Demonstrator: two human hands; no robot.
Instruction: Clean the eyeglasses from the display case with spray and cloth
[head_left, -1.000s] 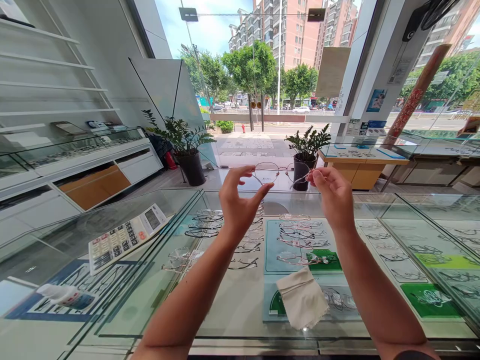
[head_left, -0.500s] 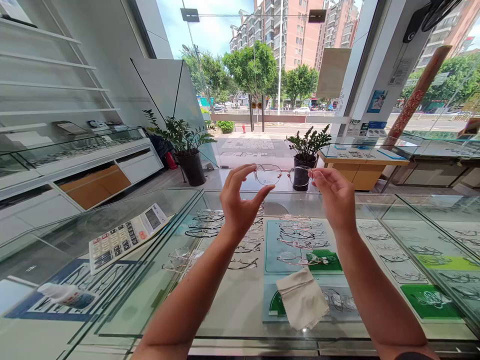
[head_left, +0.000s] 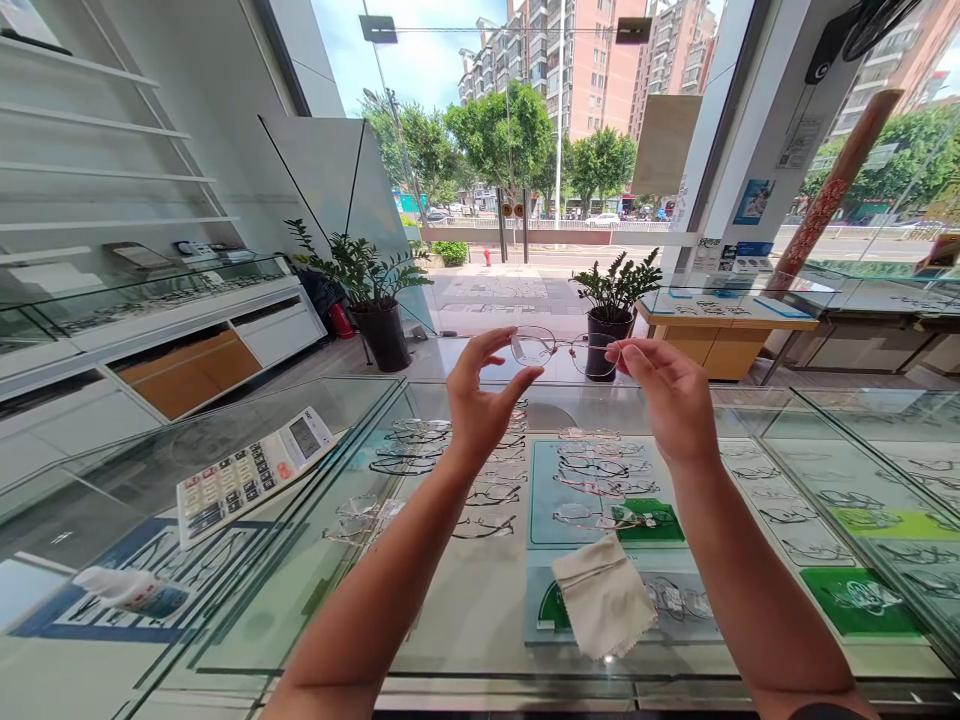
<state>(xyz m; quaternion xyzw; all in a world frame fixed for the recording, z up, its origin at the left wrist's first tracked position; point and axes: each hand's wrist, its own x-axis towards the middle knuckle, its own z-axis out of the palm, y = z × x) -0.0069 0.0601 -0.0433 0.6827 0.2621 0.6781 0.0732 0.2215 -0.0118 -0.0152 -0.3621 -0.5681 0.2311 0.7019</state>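
Note:
A pair of thin-rimmed eyeglasses (head_left: 535, 347) is held up above the counter, lenses facing the window and tilted slightly down to the right. At its left end is my left hand (head_left: 480, 400), fingers curled at the outer rim and thumb apart below the lens. My right hand (head_left: 675, 395) pinches the right end between thumb and fingers. Whether the temples are folded is hard to see. Beneath, a cream cleaning cloth (head_left: 604, 598) lies on the glass counter (head_left: 457, 610), with rows of spectacle frames (head_left: 592, 467) showing inside the display.
A calculator (head_left: 255, 475) and a white bottle (head_left: 133, 590) lie on the left glass top. Past the counter stand two potted plants (head_left: 384, 335) (head_left: 604, 330). More display cases line the left wall (head_left: 202, 60) and the right side.
The eyeglasses have shifted a little left and tilted, with the right lens slightly lower. My right hand has moved slightly left with them; both hands keep hold.

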